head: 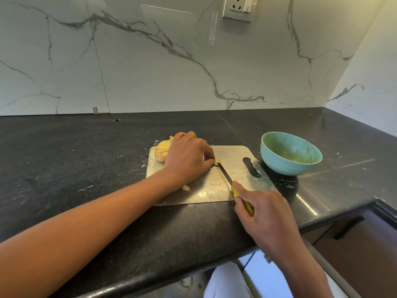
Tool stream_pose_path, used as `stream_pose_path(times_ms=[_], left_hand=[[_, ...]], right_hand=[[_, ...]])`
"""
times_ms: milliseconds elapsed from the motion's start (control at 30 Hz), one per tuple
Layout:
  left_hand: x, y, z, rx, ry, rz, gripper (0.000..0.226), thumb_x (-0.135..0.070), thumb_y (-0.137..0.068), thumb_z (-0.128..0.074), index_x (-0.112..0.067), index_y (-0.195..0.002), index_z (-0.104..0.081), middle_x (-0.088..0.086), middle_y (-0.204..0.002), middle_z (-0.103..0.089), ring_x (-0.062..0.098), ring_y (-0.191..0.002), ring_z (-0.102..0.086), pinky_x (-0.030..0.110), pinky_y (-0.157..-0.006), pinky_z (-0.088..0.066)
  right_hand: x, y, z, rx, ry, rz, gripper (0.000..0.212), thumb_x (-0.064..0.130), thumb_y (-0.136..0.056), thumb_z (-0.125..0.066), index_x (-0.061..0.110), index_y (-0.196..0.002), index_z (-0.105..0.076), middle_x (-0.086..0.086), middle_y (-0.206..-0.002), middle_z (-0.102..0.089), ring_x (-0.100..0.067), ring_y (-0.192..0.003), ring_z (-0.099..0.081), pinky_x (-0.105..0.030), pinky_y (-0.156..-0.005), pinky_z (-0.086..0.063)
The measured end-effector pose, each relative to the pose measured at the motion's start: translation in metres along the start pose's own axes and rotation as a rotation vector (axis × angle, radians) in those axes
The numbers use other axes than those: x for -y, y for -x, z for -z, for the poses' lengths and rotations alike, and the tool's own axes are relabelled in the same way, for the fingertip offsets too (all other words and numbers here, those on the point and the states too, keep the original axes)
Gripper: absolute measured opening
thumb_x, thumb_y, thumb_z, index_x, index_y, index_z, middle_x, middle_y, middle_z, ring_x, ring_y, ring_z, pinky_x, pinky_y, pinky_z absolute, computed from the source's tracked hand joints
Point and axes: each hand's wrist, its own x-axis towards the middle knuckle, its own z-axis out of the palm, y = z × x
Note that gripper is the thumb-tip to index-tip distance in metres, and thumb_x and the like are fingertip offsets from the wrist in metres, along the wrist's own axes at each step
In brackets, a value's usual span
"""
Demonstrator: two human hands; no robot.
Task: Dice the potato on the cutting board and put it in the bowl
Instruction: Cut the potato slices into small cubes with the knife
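A steel cutting board (236,155) lies on the black counter. My left hand (189,158) rests on it with curled fingers pinning a pale potato piece (218,161) at the fingertips. A peeled yellow potato chunk (161,152) sits at the board's far left corner, partly behind that hand. A small potato bit (186,187) lies by my left wrist. My right hand (264,211) grips the yellow handle of a knife (225,174), whose blade tip touches the pinned piece. The teal bowl (291,152) stands just right of the board, with a few bits inside.
The black counter (86,160) runs left and back to a marble wall. Its front edge is close below the board, and a wall corner closes the right side. A wall socket (237,7) sits high up. Drawers (348,231) are below right.
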Motion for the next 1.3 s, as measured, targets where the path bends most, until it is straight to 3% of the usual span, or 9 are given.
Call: stream_pose_path(times_ms=[200, 367, 533, 633, 767, 900, 1067, 1200, 1300], left_hand=[[-0.001, 0.001, 0.003, 0.005, 0.016, -0.013, 0.021, -0.055, -0.092, -0.072, -0.039, -0.101, -0.081, -0.016, -0.101, -0.074, 0.008, -0.098, -0.051, 0.034, -0.102, -0.041], [-0.002, 0.003, 0.005, 0.016, 0.025, -0.033, 0.022, -0.056, -0.091, -0.073, -0.039, -0.101, -0.081, -0.018, -0.106, -0.074, 0.007, -0.101, -0.051, 0.032, -0.100, -0.038], [-0.003, 0.003, 0.007, 0.038, 0.044, -0.056, 0.018, -0.051, -0.091, -0.075, -0.037, -0.100, -0.081, -0.016, -0.103, -0.074, 0.008, -0.100, -0.053, 0.026, -0.094, -0.034], [-0.001, 0.002, 0.008, 0.005, 0.076, -0.069, 0.011, -0.045, -0.091, -0.077, -0.034, -0.095, -0.080, -0.016, -0.096, -0.073, 0.007, -0.093, -0.054, 0.028, -0.087, -0.046], [0.002, -0.003, 0.006, 0.007, 0.071, -0.084, 0.027, -0.048, -0.091, -0.076, -0.036, -0.115, -0.078, -0.017, -0.105, -0.074, 0.010, -0.100, -0.058, 0.032, -0.092, -0.049], [0.000, -0.008, 0.000, 0.034, 0.040, -0.105, 0.025, -0.053, -0.094, -0.072, -0.038, -0.112, -0.080, -0.019, -0.110, -0.074, 0.007, -0.097, -0.053, 0.028, -0.086, -0.039], [0.000, -0.010, 0.003, 0.065, 0.016, -0.119, 0.016, -0.048, -0.096, -0.072, -0.042, -0.106, -0.081, -0.020, -0.110, -0.073, 0.007, -0.096, -0.050, 0.028, -0.083, -0.035], [0.001, -0.010, 0.007, 0.107, 0.055, -0.117, 0.012, -0.036, -0.095, -0.076, -0.045, -0.101, -0.082, -0.020, -0.106, -0.075, 0.008, -0.091, -0.051, 0.028, -0.073, -0.040], [-0.001, -0.009, 0.009, 0.127, 0.071, -0.131, 0.016, -0.033, -0.095, -0.077, -0.043, -0.106, -0.081, -0.019, -0.105, -0.076, 0.008, -0.092, -0.054, 0.030, -0.077, -0.047]], right_hand=[[-0.005, 0.012, 0.007, -0.043, -0.086, -0.004, 0.038, 0.029, -0.098, -0.064, 0.029, -0.136, -0.065, 0.017, -0.058, -0.058, -0.009, -0.052, -0.051, -0.031, -0.050, -0.044], [-0.006, 0.006, 0.006, -0.104, -0.149, -0.019, 0.039, 0.032, -0.099, -0.061, 0.028, -0.138, -0.061, 0.013, -0.077, -0.074, -0.007, -0.059, -0.061, -0.029, -0.053, -0.052], [-0.007, -0.006, 0.005, -0.217, -0.237, -0.064, 0.037, 0.024, -0.099, -0.066, 0.024, -0.136, -0.065, 0.015, -0.091, -0.078, -0.009, -0.064, -0.067, -0.033, -0.058, -0.057], [-0.006, -0.012, 0.001, -0.243, -0.251, -0.096, 0.036, 0.023, -0.098, -0.066, 0.022, -0.135, -0.066, 0.008, -0.098, -0.079, -0.020, -0.075, -0.072, -0.044, -0.063, -0.060], [-0.011, -0.022, -0.003, -0.243, -0.251, -0.149, 0.036, 0.025, -0.099, -0.065, 0.023, -0.135, -0.066, 0.009, -0.098, -0.079, -0.020, -0.080, -0.073, -0.044, -0.069, -0.061], [-0.012, -0.027, -0.004, -0.218, -0.248, -0.169, 0.036, 0.028, -0.099, -0.065, 0.024, -0.135, -0.066, 0.024, -0.106, -0.070, -0.012, -0.093, -0.072, -0.025, -0.079, -0.059], [-0.017, -0.026, -0.005, -0.216, -0.257, -0.157, 0.035, 0.029, -0.100, -0.065, 0.025, -0.134, -0.067, 0.031, -0.105, -0.063, -0.015, -0.103, -0.068, -0.014, -0.078, -0.053], [-0.020, -0.025, -0.007, -0.233, -0.260, -0.148, 0.035, 0.029, -0.100, -0.064, 0.026, -0.134, -0.067, 0.032, -0.108, -0.062, -0.011, -0.107, -0.066, -0.006, -0.075, -0.046], [-0.021, -0.025, -0.008, -0.235, -0.275, -0.142, 0.035, 0.028, -0.100, -0.065, 0.025, -0.135, -0.066, 0.031, -0.111, -0.062, -0.003, -0.108, -0.064, -0.002, -0.075, -0.045]])
